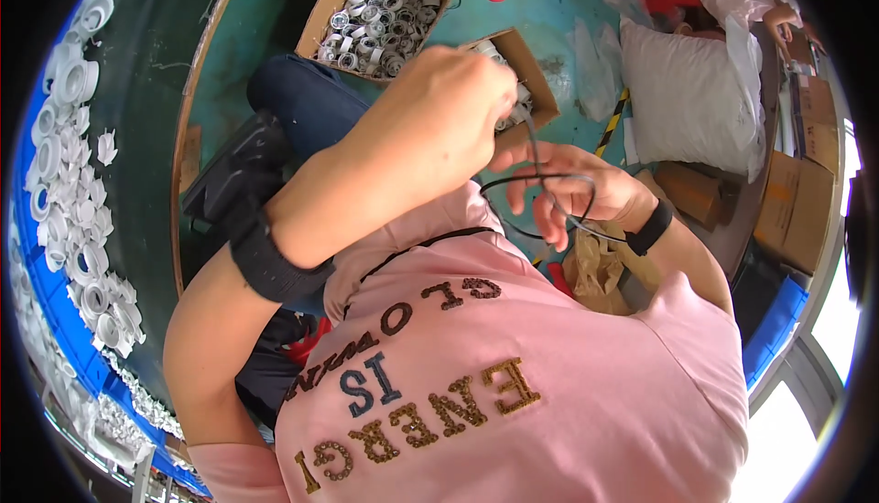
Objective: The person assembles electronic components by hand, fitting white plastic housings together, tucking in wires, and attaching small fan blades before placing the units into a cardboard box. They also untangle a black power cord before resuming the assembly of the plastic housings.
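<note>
My left hand (458,96) reaches across in front of my chest, its fingers closed in a fist. A thin dark cable (535,141) comes out by those fingers and hangs down in loose loops. Below and to the right, my right hand (577,190) has its fingers spread and slightly bent. The loops pass around and across these fingers, and one part runs toward the black band (651,227) on my right wrist. Another black band (265,251) circles my left wrist. What else my left fist may hold is hidden.
Beyond my hands stand a cardboard box (316,18) of small white-and-metal rings and a second box (540,73), partly covered by my left hand. White plastic parts (78,183) line the blue-edged bench at left. A white sack (687,91) and cartons (795,201) stand at right.
</note>
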A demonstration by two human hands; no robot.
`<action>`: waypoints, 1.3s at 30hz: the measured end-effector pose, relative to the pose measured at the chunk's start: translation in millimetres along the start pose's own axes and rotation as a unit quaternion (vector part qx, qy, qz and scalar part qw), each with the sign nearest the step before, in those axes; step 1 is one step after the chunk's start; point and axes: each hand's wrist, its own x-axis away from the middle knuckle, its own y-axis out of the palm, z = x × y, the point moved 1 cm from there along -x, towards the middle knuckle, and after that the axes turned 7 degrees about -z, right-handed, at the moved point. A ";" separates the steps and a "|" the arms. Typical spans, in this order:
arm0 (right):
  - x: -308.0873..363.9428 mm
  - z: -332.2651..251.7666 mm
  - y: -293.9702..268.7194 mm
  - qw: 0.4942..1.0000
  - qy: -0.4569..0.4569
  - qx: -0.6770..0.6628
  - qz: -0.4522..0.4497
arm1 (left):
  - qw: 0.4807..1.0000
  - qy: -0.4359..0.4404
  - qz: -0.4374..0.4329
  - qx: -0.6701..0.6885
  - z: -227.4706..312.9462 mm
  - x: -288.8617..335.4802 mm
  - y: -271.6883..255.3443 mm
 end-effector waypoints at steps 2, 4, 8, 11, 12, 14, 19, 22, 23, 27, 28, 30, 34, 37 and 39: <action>-0.5 -6.4 11.8 0.998 -0.027 -0.056 -0.012 | 0.998 0.029 0.048 -0.010 -0.5 -17.8 -8.4; 2.1 -3.9 13.4 0.993 -0.080 -0.082 -0.023 | 0.994 0.060 0.093 -0.018 8.5 -28.0 -16.0; -7.4 2.7 17.5 0.958 -0.175 0.184 0.131 | 0.993 0.064 0.074 0.062 21.3 -35.2 -25.5; -12.1 12.8 26.0 0.993 -0.078 0.089 -0.007 | 0.967 -0.011 -0.042 0.249 19.3 -24.5 -17.0; -13.6 17.0 26.2 0.995 -0.028 0.096 -0.007 | 0.958 -0.030 -0.058 0.279 19.8 -20.8 -15.4; -11.5 15.8 27.1 0.998 -0.053 0.029 0.004 | 0.936 -0.001 -0.039 0.349 5.6 -19.6 -10.7; -10.0 14.3 25.9 0.994 -0.075 -0.044 0.061 | 0.913 -0.077 -0.015 0.400 -37.4 10.1 30.0; -7.4 15.2 19.3 0.992 -0.092 -0.049 0.072 | 0.836 -0.344 -0.087 0.418 -6.2 12.3 25.7; -7.2 13.6 18.1 0.991 -0.100 -0.046 0.079 | 0.837 -0.345 -0.086 0.417 -5.5 14.4 30.4; -7.1 20.7 10.3 0.993 -0.103 -0.016 0.055 | 0.828 -0.124 -0.072 0.543 -4.2 9.7 58.1; -6.9 21.5 9.3 0.994 -0.101 -0.008 0.037 | 0.859 -0.107 -0.064 0.497 -4.7 6.4 57.5; -5.8 19.8 5.5 0.993 -0.110 -0.012 0.046 | 0.885 -0.059 -0.011 0.462 -3.1 0.2 59.4; -5.8 14.2 14.5 0.989 -0.128 -0.001 0.074 | 0.857 -0.111 -0.015 0.504 10.7 -7.3 57.8; -5.4 11.1 22.5 0.982 -0.117 0.056 0.136 | 0.884 -0.117 0.031 0.451 8.1 -12.2 63.3; -5.2 17.7 17.2 0.987 -0.055 0.106 0.108 | 0.911 -0.092 0.099 0.390 11.2 -23.6 49.1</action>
